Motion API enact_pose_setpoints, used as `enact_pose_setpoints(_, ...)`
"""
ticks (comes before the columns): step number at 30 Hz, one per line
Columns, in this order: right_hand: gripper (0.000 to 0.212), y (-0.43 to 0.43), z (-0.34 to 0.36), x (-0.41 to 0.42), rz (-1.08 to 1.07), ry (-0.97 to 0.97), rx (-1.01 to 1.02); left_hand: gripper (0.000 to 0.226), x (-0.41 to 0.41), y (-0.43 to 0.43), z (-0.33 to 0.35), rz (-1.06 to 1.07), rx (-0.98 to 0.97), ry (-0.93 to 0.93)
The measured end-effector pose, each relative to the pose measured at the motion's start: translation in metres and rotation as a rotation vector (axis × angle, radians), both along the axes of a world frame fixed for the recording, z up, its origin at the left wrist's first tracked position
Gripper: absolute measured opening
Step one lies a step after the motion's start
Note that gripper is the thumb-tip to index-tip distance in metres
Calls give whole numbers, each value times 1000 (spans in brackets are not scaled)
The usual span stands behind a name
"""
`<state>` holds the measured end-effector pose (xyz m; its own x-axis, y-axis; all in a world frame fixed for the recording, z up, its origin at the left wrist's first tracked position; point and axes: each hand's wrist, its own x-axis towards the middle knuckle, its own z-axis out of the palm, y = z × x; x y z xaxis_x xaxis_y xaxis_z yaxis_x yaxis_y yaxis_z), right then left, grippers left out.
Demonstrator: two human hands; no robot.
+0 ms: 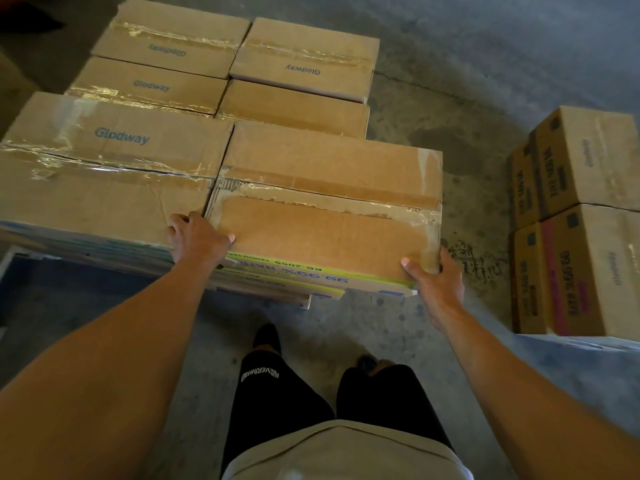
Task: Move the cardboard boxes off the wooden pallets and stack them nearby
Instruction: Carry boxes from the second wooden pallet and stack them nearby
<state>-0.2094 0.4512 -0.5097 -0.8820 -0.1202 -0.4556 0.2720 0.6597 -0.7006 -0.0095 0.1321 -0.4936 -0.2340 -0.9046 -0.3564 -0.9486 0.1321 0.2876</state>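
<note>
Seen from the head camera, a person grips the near right box (329,202) of a close-packed load. The left hand (195,237) curls over its near left corner, fingers tucked into the seam against the neighbouring box (104,174), and the right hand (433,282) clamps its near right corner, thumb on top. The box is plain brown cardboard. Its top flaps are sealed with wrinkled clear tape that has torn the paper surface, and its near face carries a yellow-green band with upside-down blue "99.99%" lettering. It sits on top of the load. Four far boxes (304,60), some marked "Glodway", lie lower behind it. Two stacked boxes (585,237) stand well apart to the right on the concrete floor (450,98).
</note>
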Motion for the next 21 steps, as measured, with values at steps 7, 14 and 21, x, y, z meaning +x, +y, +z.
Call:
enact_pose_setpoints(7, 70, -1, -1, 14, 31, 4, 67, 81, 5, -12, -2, -18, 2, -54)
enact_pose_setpoints(14, 80, -6, 4, 15, -2, -10, 120, 83, 2, -16, -2, -64, 4, -119)
enact_pose_setpoints(21, 86, -15, 8, 25, -28, -38, 125, 79, 3, -28, -1, -79, 49, -156)
